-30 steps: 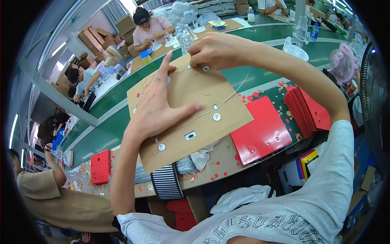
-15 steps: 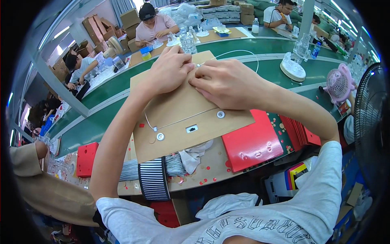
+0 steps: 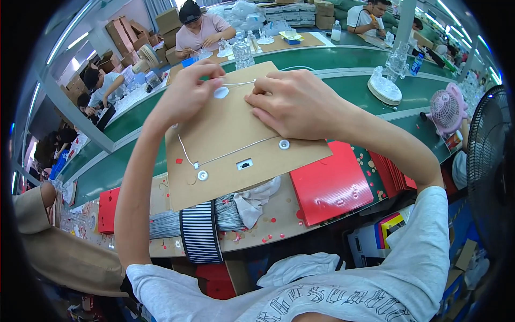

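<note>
The brown cardboard panel [image 3: 228, 129] lay tilted in front of me over the table [image 3: 276, 212]; clock positions are taken about its centre. My left hand [image 3: 193, 91], at ten o'clock, was nearly closed, thumb and fingers pinching the thin white cable [image 3: 233, 84] near the far edge. My right hand [image 3: 295, 104], at one o'clock, was half curled, palm down, its fingertips at the panel's face where the cable met them; I could not tell whether they gripped it. The hands were apart, with a short length of cable between them. A white disc [image 3: 221, 93] showed at eleven o'clock, beside my left fingers. Another run of cable passed through a small white clip [image 3: 196, 165] at eight o'clock and crossed toward a round white fitting [image 3: 284, 144] near four. At six o'clock sat a white-edged rectangular socket [image 3: 244, 164].

Surroundings: a grey wire bundle [image 3: 166, 224] and a striped black-and-white band [image 3: 199, 233] at seven o'clock; a white cloth [image 3: 259, 197] at six; a glossy red panel [image 3: 332, 185] at four; a pink fan [image 3: 448, 107] at three, beyond the right forearm.
</note>
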